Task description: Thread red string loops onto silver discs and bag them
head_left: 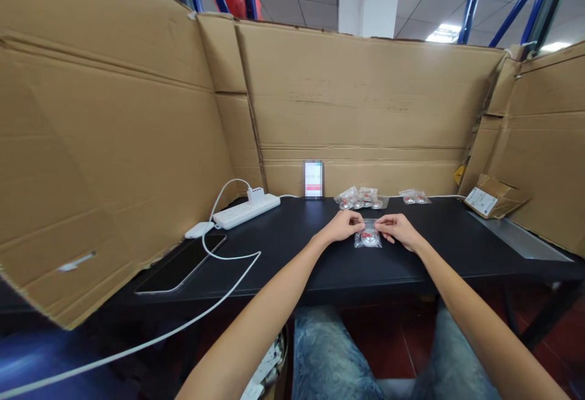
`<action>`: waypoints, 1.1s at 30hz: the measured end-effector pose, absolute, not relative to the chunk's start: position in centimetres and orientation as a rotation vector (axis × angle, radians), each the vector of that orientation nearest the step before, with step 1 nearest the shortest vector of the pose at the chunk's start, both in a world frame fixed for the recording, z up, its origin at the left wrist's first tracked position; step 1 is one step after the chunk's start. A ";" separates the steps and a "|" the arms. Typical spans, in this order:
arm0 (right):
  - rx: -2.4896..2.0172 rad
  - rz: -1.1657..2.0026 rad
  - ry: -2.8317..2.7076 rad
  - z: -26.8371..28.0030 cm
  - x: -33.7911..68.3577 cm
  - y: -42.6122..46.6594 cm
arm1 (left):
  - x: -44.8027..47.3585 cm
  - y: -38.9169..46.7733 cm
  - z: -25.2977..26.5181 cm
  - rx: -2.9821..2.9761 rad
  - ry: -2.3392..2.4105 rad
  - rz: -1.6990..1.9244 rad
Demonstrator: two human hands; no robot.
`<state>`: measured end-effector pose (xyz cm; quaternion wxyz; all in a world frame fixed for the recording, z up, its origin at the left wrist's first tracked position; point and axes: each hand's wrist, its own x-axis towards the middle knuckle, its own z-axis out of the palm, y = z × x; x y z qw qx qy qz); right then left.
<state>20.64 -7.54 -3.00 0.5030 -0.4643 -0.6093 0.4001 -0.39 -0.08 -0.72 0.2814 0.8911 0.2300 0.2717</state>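
A small clear plastic bag (368, 239) hangs or lies between my two hands over the black table, with a round silvery item and a red mark showing inside. My left hand (343, 225) pinches the bag's upper left corner. At the upper right corner my right hand (398, 230) has its thumb and forefinger closed on the bag's edge, the other fingers curled below. Just beyond my hands lies a pile of similar filled plastic bags (361, 199). Farther right sits a smaller group of such bags (414, 197).
Cardboard walls (365, 95) enclose the black table (283, 253). A white power strip (247, 211), a tablet-like dark device (183, 266) and a white cable (233, 290) occupy the left. A lit phone (313, 179) stands at the back. An opened cardboard box (496, 197) sits far right.
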 end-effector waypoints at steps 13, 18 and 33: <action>-1.105 0.921 -1.355 -3.3 20.5 -7.1 | -0.4 1.3 -1.6 2.336 0.681 0.738; -1.111 0.906 -1.335 -3.3 20.4 -7.1 | -0.5 1.1 -1.5 2.366 0.724 0.765; -1.182 0.819 -1.304 -3.7 20.6 -6.7 | -1.0 1.8 -1.7 2.202 0.953 0.972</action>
